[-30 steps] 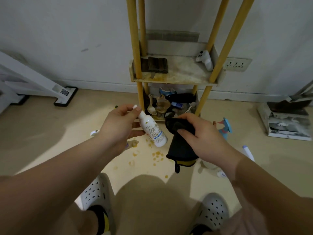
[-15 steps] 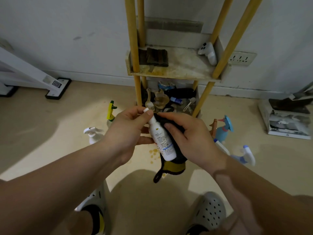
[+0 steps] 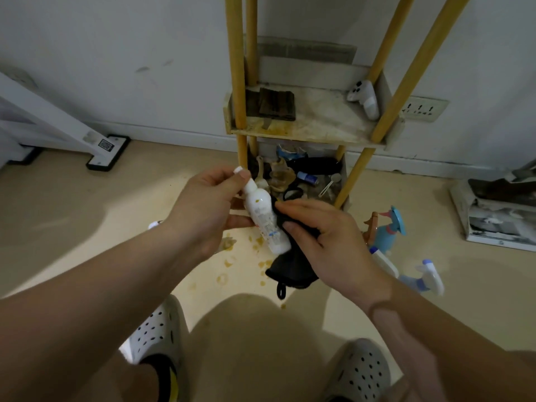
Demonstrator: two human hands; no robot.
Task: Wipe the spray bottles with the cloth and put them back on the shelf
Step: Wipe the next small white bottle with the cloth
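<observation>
My left hand (image 3: 203,210) grips a small white spray bottle (image 3: 262,216) by its cap and upper body, tilted with its base toward the lower right. The bottle shows yellow stains. My right hand (image 3: 327,242) holds a black cloth (image 3: 293,269) against the bottle's right side; the cloth hangs below my palm with a loop at its end. The wooden shelf (image 3: 319,132) with yellow posts stands just behind. On the floor to the right lie a blue spray bottle (image 3: 388,233) and two white-and-blue spray bottles (image 3: 426,278).
The shelf's middle board carries a dark folded cloth (image 3: 277,104) and a white controller (image 3: 366,97). Its bottom level is cluttered with small items (image 3: 293,175). Yellow spill spots (image 3: 229,261) mark the floor. A white stand base (image 3: 107,152) sits at left, a stack of papers (image 3: 499,216) at right.
My right hand brought the cloth up against the bottle and has shifted along its side. The view tilted, revealing more bottles on the floor at right.
</observation>
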